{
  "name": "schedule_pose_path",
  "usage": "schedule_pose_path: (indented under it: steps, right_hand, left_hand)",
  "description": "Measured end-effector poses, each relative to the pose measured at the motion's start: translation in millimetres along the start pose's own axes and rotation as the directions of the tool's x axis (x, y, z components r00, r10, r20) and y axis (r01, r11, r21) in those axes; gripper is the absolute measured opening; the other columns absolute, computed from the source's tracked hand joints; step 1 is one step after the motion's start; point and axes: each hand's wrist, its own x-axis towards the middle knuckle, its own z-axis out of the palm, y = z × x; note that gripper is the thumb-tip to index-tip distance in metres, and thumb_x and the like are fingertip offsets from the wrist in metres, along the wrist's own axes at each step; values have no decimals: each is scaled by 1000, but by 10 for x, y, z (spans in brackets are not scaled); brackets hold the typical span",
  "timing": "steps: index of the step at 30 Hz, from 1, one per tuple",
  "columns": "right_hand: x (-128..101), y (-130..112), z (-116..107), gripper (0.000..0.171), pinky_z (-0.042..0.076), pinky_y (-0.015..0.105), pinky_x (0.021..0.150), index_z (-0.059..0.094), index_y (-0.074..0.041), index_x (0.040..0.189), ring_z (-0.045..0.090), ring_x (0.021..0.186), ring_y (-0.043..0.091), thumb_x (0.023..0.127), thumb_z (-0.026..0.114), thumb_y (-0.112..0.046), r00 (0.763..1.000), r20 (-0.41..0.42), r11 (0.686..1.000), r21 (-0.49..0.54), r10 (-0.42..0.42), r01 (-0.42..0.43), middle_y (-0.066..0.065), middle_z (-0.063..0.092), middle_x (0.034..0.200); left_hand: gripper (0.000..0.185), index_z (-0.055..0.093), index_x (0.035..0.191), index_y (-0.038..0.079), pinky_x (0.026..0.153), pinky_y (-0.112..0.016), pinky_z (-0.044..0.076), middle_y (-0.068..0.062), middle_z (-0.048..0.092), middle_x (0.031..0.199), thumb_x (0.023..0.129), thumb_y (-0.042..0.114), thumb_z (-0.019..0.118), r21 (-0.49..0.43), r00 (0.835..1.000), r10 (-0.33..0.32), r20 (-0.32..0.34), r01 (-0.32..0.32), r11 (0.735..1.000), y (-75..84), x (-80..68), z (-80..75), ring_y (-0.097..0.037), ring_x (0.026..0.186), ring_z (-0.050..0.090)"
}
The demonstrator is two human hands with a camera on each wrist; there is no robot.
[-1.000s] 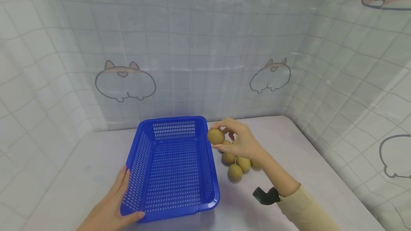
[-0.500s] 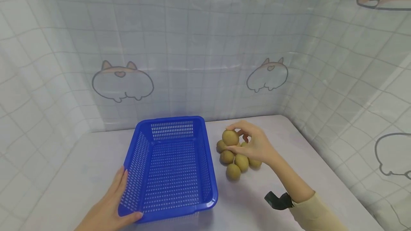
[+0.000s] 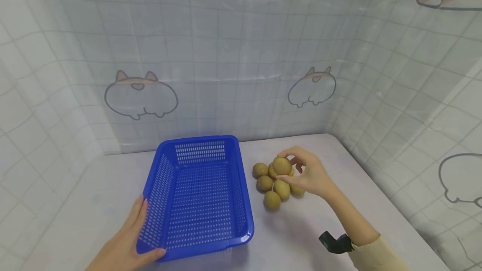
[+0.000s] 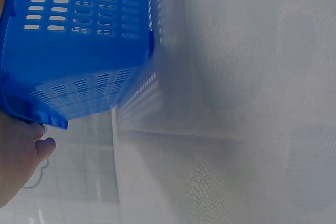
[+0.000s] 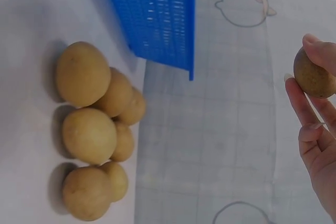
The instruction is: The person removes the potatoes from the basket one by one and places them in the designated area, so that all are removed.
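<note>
Head view: the right hand [image 3: 310, 175] pinches one potato [image 3: 281, 165] between thumb and fingertips, fingers curled round it, held just above the pile of potatoes [image 3: 272, 185] on the white table [image 3: 331, 204]. The pile lies just to the right of the blue basket [image 3: 197, 198], apart from its wall. The left hand [image 3: 126, 246] grips the near left corner of the basket, with the thumb along the front rim and the fingers laid against the left wall. Nothing lies inside the basket. Right wrist view: the held potato [image 5: 314, 73] sits at the fingertips [image 5: 299, 100], off the table, with the pile [image 5: 94, 129] below and the basket corner [image 5: 157, 19] beyond it.
</note>
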Motion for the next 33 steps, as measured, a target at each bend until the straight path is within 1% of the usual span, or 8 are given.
schedule_pose_path:
  steps: [7, 11, 15, 19, 23, 26, 29, 33]
  right_hand:
    - [-197, 182, 6, 50, 41, 27, 46, 64, 0, 104, 59, 68, 15, 60, 85, 10, 993, 22, 994, 2, 114, -114, 10, 66, 97]
    - [-357, 393, 42, 54, 39, 23, 47, 64, -7, 107, 59, 68, 12, 61, 87, 5, 983, 22, 984, -5, 180, -180, 4, 65, 100]
    - [-494, 518, 62, 54, 41, 22, 49, 62, -13, 109, 58, 68, 9, 63, 89, -2, 974, 37, 975, -10, 223, -222, 0, 64, 102]
    - [-623, 595, 95, 51, 44, 24, 52, 62, -14, 110, 60, 65, 9, 67, 87, -5, 961, 84, 964, 12, 264, -266, 0, 65, 103]
    - [-743, 681, 150, 46, 49, 25, 56, 62, -15, 108, 62, 66, 8, 70, 86, -11, 923, 168, 936, -4, 348, -352, -1, 65, 100]
    - [-821, 741, 192, 43, 51, 25, 59, 63, -15, 107, 60, 69, 7, 70, 86, -16, 885, 233, 915, -95, 403, -392, -3, 65, 96]
    - [-894, 784, 230, 44, 48, 24, 61, 64, -13, 107, 57, 73, 6, 69, 85, -19, 848, 290, 894, -200, 444, -400, -5, 65, 93]
    - [-967, 813, 284, 45, 48, 25, 63, 66, -10, 108, 57, 75, 8, 67, 83, -18, 800, 340, 866, -269, 495, -422, -5, 64, 91]
  left_hand:
    - [125, -10, 152, 1, 79, -73, 42, -21, -11, 158, 76, 53, 75, 4, 1000, 6, -9, -6, 1000, 0, 5, 0, -60, 128, 28]
    - [124, -10, 152, 1, 79, -72, 42, -21, -12, 158, 76, 52, 74, 8, 1000, 5, -7, -4, 1000, -3, 5, 0, -60, 128, 28]
    - [124, -11, 152, 2, 81, -73, 40, -21, -12, 158, 76, 50, 75, 4, 1000, 14, -12, -14, 1000, -7, 3, 2, -60, 128, 27]
    - [123, -11, 152, 2, 82, -73, 39, -20, -13, 159, 77, 49, 75, 0, 1000, 22, -17, -22, 1000, -11, 2, 4, -60, 129, 26]
    - [123, -11, 152, 2, 83, -73, 38, -20, -12, 159, 77, 49, 75, -3, 1000, 24, -18, -24, 1000, -13, 0, 3, -60, 129, 26]
    - [123, -11, 152, 2, 84, -73, 38, -20, -12, 159, 77, 50, 75, -4, 1000, 20, -15, -20, 1000, -11, 2, 0, -59, 130, 26]
    - [123, -11, 152, 2, 83, -73, 39, -21, -12, 158, 77, 50, 74, -5, 1000, 14, -10, -14, 1000, -8, 4, -4, -59, 130, 26]
    - [123, -11, 152, 3, 82, -73, 40, -20, -13, 159, 78, 50, 74, 0, 1000, 10, -6, -10, 1000, -2, 3, -8, -59, 129, 26]
